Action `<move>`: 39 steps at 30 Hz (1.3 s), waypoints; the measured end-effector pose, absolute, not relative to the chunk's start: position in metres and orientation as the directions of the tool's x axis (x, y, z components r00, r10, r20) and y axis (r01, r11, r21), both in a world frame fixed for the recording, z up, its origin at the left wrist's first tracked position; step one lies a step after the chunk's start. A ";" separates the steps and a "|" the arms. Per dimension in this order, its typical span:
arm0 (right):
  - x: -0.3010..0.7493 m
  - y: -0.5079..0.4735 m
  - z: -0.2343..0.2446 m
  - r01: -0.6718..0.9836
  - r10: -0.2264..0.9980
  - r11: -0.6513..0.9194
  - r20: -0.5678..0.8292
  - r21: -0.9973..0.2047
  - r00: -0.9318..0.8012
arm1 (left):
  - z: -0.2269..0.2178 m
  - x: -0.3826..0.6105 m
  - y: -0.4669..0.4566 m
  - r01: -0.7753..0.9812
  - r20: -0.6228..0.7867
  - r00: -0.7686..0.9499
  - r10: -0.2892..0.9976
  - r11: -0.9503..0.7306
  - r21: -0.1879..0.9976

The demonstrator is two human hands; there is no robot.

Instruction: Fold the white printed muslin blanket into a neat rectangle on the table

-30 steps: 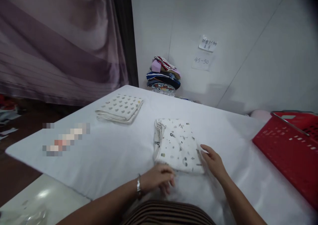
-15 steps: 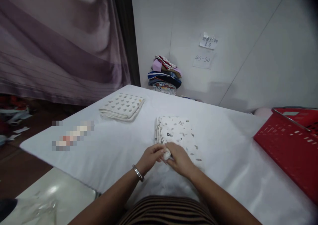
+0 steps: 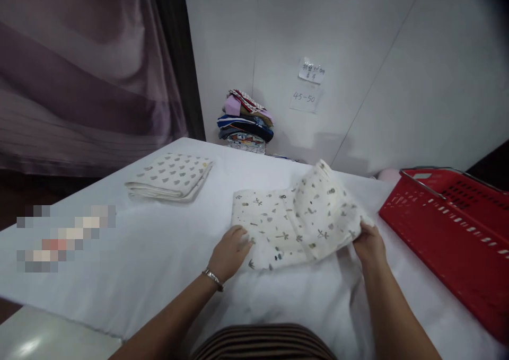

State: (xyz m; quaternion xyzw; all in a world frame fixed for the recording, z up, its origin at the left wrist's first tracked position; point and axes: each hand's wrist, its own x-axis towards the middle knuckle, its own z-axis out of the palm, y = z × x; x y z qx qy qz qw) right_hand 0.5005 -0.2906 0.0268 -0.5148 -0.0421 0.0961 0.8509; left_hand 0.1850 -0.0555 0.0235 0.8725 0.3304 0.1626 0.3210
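Observation:
A white cloth (image 3: 274, 227) printed with small palm trees and other motifs is partly unfolded in front of me. Its left part lies on the table, while the right part is lifted and tilted up. My left hand (image 3: 230, 252), with a silver bracelet at the wrist, grips the near left edge, fingers and thumb on the fabric. My right hand (image 3: 369, 243) is closed on the right edge and holds it raised; some of its fingertips are hidden behind the fabric. Further left lies a folded white cloth (image 3: 173, 177) with grey printed shapes, apart from both hands.
A red plastic basket (image 3: 441, 243) with metal handles stands on the right of the white-covered table (image 3: 159, 254). Beyond the far edge is a pile of folded fabrics (image 3: 245, 121) by the wall. A purple curtain (image 3: 91, 73) hangs at left. Handwritten papers (image 3: 305, 97) are on the wall.
My hands have moved apart from a rolled bit at the cloth's near edge. The printed cloth is opened wider, its right side lifted by my right hand. The view has shifted right.

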 end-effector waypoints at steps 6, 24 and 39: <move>0.502 -0.336 -0.001 -0.169 0.240 -0.050 -0.176 -0.984 0.955 | 0.018 0.206 -0.022 0.680 -0.004 0.651 0.759 -0.581 0.447; 0.428 -0.328 0.058 0.341 0.784 -0.347 -0.071 -0.873 0.617 | 0.103 0.177 0.077 0.713 0.297 0.568 0.768 -0.639 0.290; 0.395 -0.309 0.064 0.009 0.954 -0.157 -0.149 -0.988 0.261 | 0.103 0.103 0.070 0.670 0.113 -0.074 0.991 -0.034 0.742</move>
